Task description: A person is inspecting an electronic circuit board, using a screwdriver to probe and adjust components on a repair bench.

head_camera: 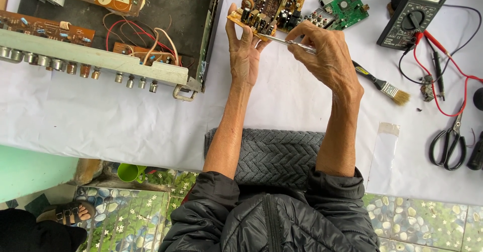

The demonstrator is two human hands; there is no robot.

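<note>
My left hand (245, 48) holds a small brown circuit board (251, 19) by its lower edge, lifted a little above the white-covered table (282, 101). My right hand (327, 53) grips a thin screwdriver with a clear handle (289, 42), its metal tip resting against the board's near edge. Just behind, a larger brown board packed with capacitors (282, 3) lies flat on the cloth.
An opened amplifier chassis (100, 60) with knobs and red wires fills the left. A green circuit board (344, 3), a black multimeter (413, 13) with red and black leads, a paintbrush (385, 86) and scissors (448, 144) lie to the right. Another person's sandalled foot (73, 211) is at bottom left.
</note>
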